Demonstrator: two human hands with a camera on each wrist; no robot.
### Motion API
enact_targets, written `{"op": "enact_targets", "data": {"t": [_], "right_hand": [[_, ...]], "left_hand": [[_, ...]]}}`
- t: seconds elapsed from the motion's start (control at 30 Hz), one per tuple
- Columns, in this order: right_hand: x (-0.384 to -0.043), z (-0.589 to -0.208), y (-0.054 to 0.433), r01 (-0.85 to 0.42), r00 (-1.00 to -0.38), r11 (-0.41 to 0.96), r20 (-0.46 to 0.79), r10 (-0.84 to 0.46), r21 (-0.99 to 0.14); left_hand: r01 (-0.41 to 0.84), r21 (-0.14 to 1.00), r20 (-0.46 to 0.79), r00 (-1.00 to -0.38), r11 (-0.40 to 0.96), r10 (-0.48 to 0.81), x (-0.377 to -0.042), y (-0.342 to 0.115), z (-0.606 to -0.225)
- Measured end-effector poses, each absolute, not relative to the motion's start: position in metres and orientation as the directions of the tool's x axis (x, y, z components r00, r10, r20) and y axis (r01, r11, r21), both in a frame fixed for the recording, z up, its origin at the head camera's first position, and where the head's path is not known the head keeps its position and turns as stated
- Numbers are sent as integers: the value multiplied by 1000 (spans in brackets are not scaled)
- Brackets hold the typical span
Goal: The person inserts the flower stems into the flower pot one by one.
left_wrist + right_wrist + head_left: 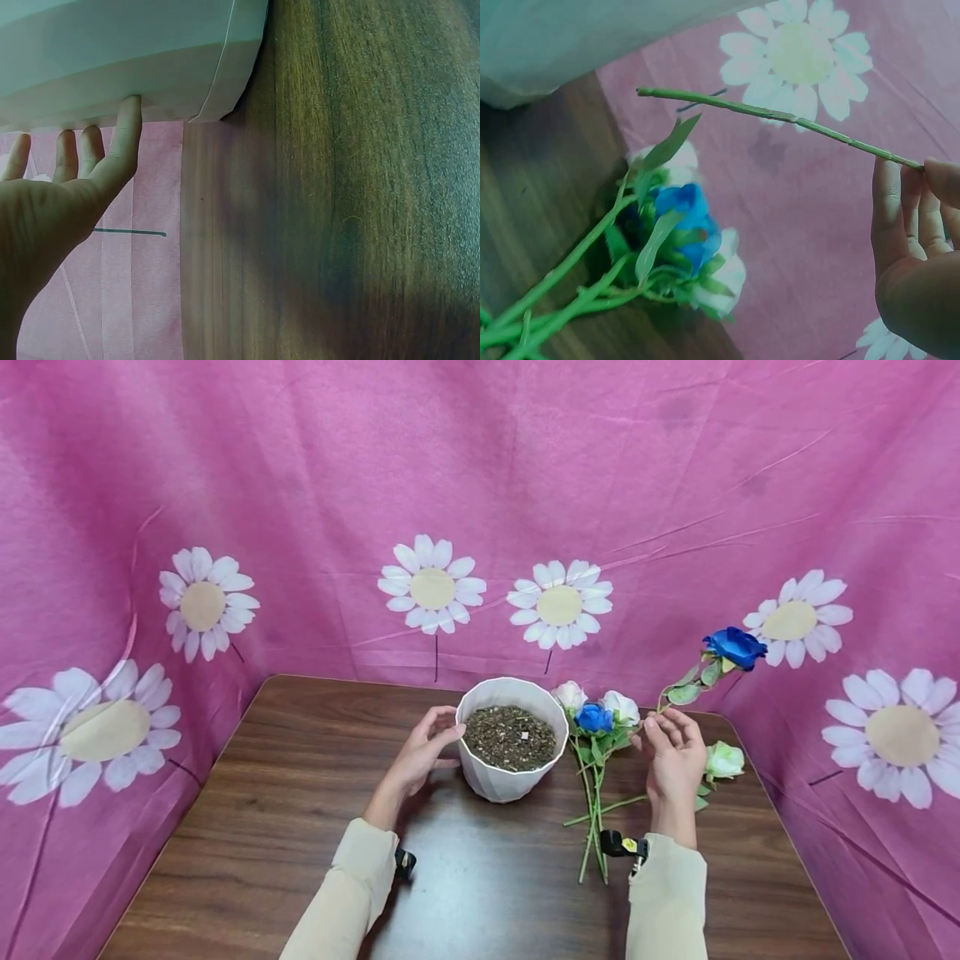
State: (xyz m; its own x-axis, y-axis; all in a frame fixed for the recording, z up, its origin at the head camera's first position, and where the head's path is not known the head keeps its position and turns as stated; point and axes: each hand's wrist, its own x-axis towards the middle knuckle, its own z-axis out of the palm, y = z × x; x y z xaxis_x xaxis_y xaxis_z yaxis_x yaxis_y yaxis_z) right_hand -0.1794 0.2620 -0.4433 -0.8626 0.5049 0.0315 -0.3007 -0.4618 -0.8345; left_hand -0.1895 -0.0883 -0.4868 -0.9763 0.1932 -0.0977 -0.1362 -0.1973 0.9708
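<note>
A white faceted flower pot [502,782], filled with dark soil [510,739], stands upright on the table. At its left side my left hand [422,752] touches the wall with spread fingers; the fingertips [130,109] rest against the pot in the left wrist view. My right hand [675,760] pinches the stem of a blue rose [735,647] between thumb and fingers, off the table. The rose's bloom points up and right, while its bare green stem [780,116] reaches toward the pot in the right wrist view.
Right of the pot lie several cut roses: a blue one [595,718], white ones [621,708] and their crossed green stems [596,827]. A pale green-white rose [724,761] lies beyond my right hand. Pink cloth [480,460] with printed daisies surrounds the wooden table [300,827].
</note>
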Motion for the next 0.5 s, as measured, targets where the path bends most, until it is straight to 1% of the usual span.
{"op": "enact_targets", "data": {"t": [0.3, 0.5], "right_hand": [[-188, -425, 255, -371, -851, -481, 82, 519, -795], [-193, -413, 250, -392, -858, -536, 88, 506, -748]], "left_hand": [[-135, 971, -95, -975, -197, 201, -189, -87, -485], [-135, 970, -95, -976, -200, 197, -189, -88, -486]]}}
